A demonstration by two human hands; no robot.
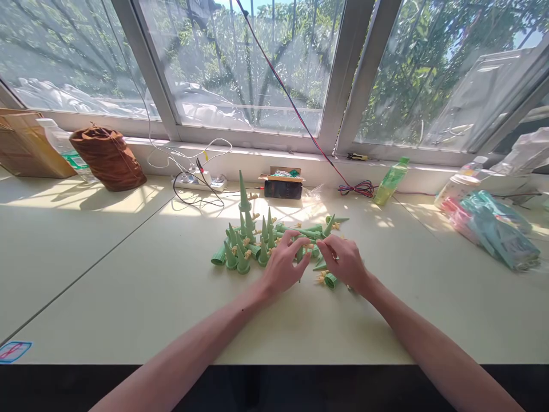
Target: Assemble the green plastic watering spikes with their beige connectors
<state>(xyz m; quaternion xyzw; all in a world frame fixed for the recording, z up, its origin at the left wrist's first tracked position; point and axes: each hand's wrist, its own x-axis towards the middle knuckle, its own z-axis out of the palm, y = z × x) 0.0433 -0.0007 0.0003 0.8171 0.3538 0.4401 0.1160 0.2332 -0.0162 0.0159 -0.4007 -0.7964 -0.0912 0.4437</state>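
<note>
My left hand is closed, thumb and fingers pinched round a green plastic cone whose tip points down, with a small yellowish piece by the fingertips. Close beside it, my right hand is also closed in a pinch; whatever lies between its fingertips is hidden. Around both hands spreads a pile of similar green cones with small yellowish pieces on their sides. Some, like the cone left of my left hand, stand upright, while others lie on their sides. One green cone lies below my right hand.
Behind the pile stand a small open box and a black phone-like device. A power strip with tangled cables lies left of them. Further out are a brown bag, a green bottle and plastic packets.
</note>
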